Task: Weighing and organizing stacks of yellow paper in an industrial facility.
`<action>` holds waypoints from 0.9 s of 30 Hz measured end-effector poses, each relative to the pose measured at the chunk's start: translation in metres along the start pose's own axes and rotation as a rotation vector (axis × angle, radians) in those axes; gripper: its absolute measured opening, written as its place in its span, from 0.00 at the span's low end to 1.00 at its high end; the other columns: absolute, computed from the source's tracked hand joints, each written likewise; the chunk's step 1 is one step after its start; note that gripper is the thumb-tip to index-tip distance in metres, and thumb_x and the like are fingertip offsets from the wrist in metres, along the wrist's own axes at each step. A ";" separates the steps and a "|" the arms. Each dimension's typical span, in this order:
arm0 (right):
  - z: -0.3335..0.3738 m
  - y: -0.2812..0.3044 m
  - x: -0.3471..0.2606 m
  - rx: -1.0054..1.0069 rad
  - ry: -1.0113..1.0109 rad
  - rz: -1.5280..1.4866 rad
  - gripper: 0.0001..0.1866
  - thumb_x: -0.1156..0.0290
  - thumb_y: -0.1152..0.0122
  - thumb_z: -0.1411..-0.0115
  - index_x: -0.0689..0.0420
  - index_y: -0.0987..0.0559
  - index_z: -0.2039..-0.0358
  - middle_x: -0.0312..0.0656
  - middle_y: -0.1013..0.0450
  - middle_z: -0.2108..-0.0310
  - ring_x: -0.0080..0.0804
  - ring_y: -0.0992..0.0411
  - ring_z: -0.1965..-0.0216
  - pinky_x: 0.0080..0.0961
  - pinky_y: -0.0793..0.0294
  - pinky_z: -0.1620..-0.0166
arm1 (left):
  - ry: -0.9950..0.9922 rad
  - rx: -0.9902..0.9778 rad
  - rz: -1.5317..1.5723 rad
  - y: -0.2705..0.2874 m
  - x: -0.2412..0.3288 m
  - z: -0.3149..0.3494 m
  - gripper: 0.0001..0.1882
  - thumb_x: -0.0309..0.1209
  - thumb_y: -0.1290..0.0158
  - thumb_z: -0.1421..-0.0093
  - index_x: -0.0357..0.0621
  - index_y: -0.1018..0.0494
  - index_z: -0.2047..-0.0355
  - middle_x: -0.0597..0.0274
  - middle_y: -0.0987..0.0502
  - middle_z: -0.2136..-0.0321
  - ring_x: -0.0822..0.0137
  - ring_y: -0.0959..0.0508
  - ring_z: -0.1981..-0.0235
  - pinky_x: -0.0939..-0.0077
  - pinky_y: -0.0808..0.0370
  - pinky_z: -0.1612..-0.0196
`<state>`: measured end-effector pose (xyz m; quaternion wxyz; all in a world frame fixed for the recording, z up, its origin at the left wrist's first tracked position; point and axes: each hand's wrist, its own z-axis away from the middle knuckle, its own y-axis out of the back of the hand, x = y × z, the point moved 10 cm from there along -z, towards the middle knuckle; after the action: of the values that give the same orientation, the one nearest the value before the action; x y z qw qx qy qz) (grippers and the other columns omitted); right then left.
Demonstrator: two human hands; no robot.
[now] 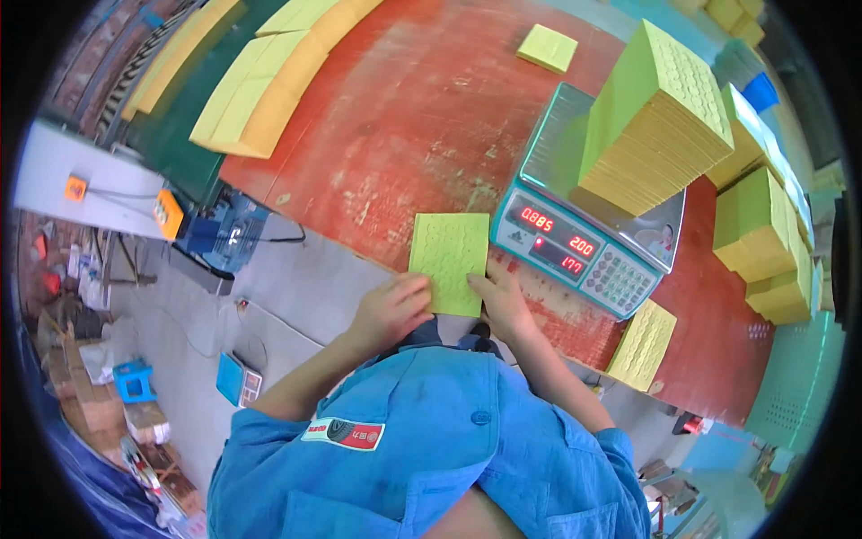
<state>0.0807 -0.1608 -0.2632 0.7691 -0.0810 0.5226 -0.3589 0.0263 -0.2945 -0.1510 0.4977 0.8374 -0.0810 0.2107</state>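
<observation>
A yellow-green rectangular sheet (449,260) with a raised wavy pattern lies at the near edge of the red table, its lower part overhanging toward me. Whether it is one sheet or a thin pile, I cannot tell. My left hand (395,305) grips its left edge with curled fingers. On the opposite edge my right hand (501,301) holds it, thumb on top and the other fingers mostly hidden. Just to the right stands a teal digital scale (575,242) with lit red figures. A tall stack of similar yellow sheets (660,117) rests on its metal pan.
A small yellow pile (548,48) lies at the far side of the red table (377,117); another pile (642,346) sits at its near right edge. Yellow stacks (759,225) stand far right, others (260,94) at upper left. A blue stool (134,382) is on the floor.
</observation>
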 end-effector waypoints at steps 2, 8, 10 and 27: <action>0.003 -0.004 -0.002 0.003 0.043 0.147 0.16 0.79 0.48 0.35 0.66 0.26 0.47 0.41 0.25 0.55 0.25 0.28 0.53 0.26 0.27 0.52 | 0.391 0.094 0.121 0.007 -0.027 0.020 0.27 0.25 0.37 0.51 0.39 0.29 0.49 0.56 0.24 0.54 0.62 0.22 0.64 0.72 0.23 0.62; 0.022 -0.047 -0.067 -0.094 0.493 0.344 0.14 0.80 0.49 0.34 0.61 0.25 0.49 0.31 0.27 0.59 0.18 0.32 0.57 0.17 0.32 0.53 | 0.865 0.265 0.948 0.031 -0.064 0.014 0.27 0.27 0.44 0.40 0.40 0.33 0.39 0.67 0.24 0.66 0.79 0.27 0.72 0.82 0.30 0.71; 0.015 -0.049 -0.068 -0.093 0.567 0.408 0.14 0.80 0.49 0.34 0.60 0.24 0.49 0.31 0.27 0.60 0.18 0.32 0.57 0.17 0.33 0.53 | 0.779 0.372 0.916 0.042 -0.070 0.007 0.18 0.28 0.48 0.35 0.41 0.30 0.45 0.71 0.27 0.72 0.81 0.28 0.73 0.85 0.32 0.73; -0.020 -0.040 -0.047 0.221 0.697 0.500 0.19 0.81 0.54 0.38 0.61 0.33 0.46 0.48 0.26 0.55 0.35 0.29 0.52 0.30 0.32 0.46 | 0.573 0.213 0.517 0.000 -0.107 0.004 0.08 0.28 0.56 0.31 0.38 0.31 0.56 0.58 0.26 0.77 0.68 0.25 0.77 0.70 0.28 0.72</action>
<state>0.0359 -0.1547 -0.2166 0.6142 0.2565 0.7127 -0.2215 -0.0689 -0.3061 -0.1995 0.3412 0.7435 -0.1247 0.5614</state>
